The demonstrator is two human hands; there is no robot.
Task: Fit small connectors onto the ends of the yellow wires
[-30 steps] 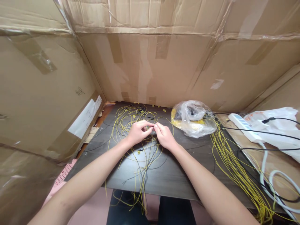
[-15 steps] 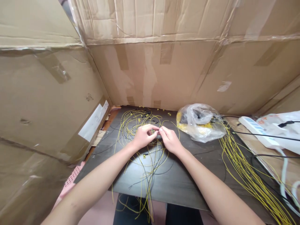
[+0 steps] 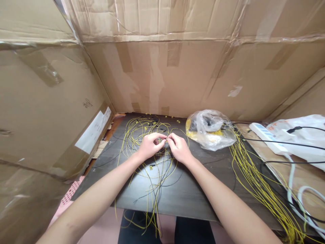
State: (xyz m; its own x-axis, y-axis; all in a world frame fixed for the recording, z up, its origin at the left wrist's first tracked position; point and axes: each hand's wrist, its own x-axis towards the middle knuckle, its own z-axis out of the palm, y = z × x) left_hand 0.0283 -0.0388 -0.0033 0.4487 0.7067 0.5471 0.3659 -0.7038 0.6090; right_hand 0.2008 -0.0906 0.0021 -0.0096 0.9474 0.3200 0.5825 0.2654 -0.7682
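Observation:
Over the dark table (image 3: 189,198), my left hand (image 3: 149,146) and my right hand (image 3: 179,149) meet at the fingertips. Both are closed in a pinch around something tiny that the fingers largely hide. Thin yellow wires (image 3: 125,140) and some black ones lie in loose loops behind and under the hands. Black wire ends and small yellow pieces (image 3: 145,128) are scattered among those loops. Nearer me, a small yellow piece with a black end (image 3: 151,166) rests on the table. Loose wires hang over the front edge.
A clear plastic bag (image 3: 213,135) with yellow and black contents sits at the back right. Beside it a thick bundle of yellow wires (image 3: 256,179) runs toward me. A white power strip (image 3: 269,139) with cables lies farther right. Cardboard walls (image 3: 147,78) enclose the back and left.
The whole view has shifted slightly, so everything appears a little farther left. My hands stay together in the same pinch, with the fingertips slightly changed in position.

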